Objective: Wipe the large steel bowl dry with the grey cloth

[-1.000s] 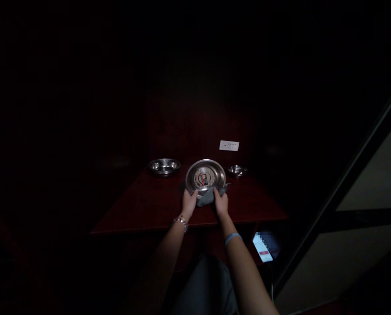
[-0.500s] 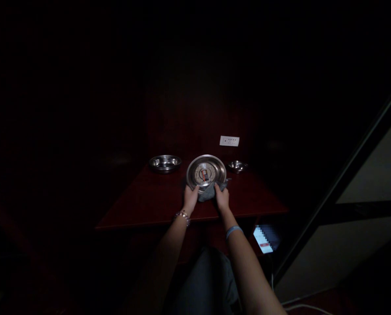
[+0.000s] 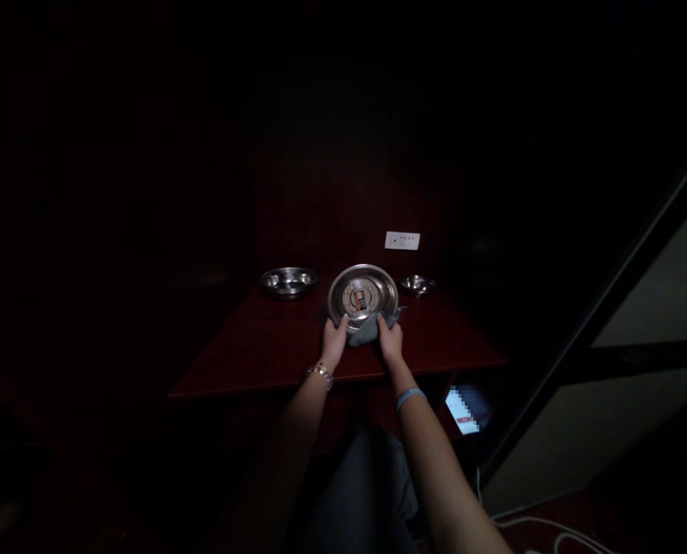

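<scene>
A round stainless steel bowl [image 3: 385, 286] with a label on its inside bottom is tilted toward me over the table. My left hand [image 3: 335, 340] grips its lower left rim, thumb on the inner side. At the lower right rim, my right hand [image 3: 390, 338] is closed on a grey cloth [image 3: 365, 331] pressed against the bowl. The cloth drapes below the rim between my hands. Fingers behind the bowl are hidden.
On the dark red table [image 3: 233, 358] another steel bowl [image 3: 288, 291] stands at the back left, and a smaller steel bowl [image 3: 417, 286] at the back right. A white wall socket [image 3: 402, 241] is behind. A lit screen [image 3: 461, 412] glows below the table's right side, near white cables [image 3: 542, 521].
The whole view has shifted slightly, so things sit a little higher in the picture. Both hands keep their hold on the bowl and cloth, with hardly any other movement.
</scene>
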Motion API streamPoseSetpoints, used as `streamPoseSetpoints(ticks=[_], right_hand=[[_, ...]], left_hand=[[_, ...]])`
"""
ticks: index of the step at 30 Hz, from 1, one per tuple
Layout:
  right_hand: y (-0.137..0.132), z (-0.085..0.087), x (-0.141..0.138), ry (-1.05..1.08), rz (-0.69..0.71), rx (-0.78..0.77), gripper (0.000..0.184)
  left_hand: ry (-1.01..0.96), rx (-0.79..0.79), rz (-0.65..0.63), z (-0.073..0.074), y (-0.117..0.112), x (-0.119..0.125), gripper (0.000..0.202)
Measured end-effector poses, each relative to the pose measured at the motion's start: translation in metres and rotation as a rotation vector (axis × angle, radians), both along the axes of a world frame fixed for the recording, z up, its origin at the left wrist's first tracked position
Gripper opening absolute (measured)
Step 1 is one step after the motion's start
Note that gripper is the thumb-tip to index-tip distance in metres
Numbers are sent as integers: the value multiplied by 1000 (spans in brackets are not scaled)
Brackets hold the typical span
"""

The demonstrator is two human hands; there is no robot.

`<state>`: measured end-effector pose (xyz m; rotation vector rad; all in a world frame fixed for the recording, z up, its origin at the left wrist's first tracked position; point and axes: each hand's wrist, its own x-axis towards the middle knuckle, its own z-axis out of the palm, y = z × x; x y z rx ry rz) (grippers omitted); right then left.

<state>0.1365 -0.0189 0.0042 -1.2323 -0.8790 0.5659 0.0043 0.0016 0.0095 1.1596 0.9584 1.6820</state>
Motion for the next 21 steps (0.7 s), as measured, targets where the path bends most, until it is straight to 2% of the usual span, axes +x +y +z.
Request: streamPoseSetpoints(ticks=[6,8,13,21], right_hand=[[0,1,3,-55,31,-44,40],[0,0,4,-50,33,-42,41],[1,-1,4,-76,57,-18,41],[1,0,5,-62,52,-33,40]], left_hand=[[45,106,-223,2,-2,7,51],[49,102,-221,1,-1,9,54],[43,78,-157,-1,1,8,45],[0,1,-104,5,0,5,43]])
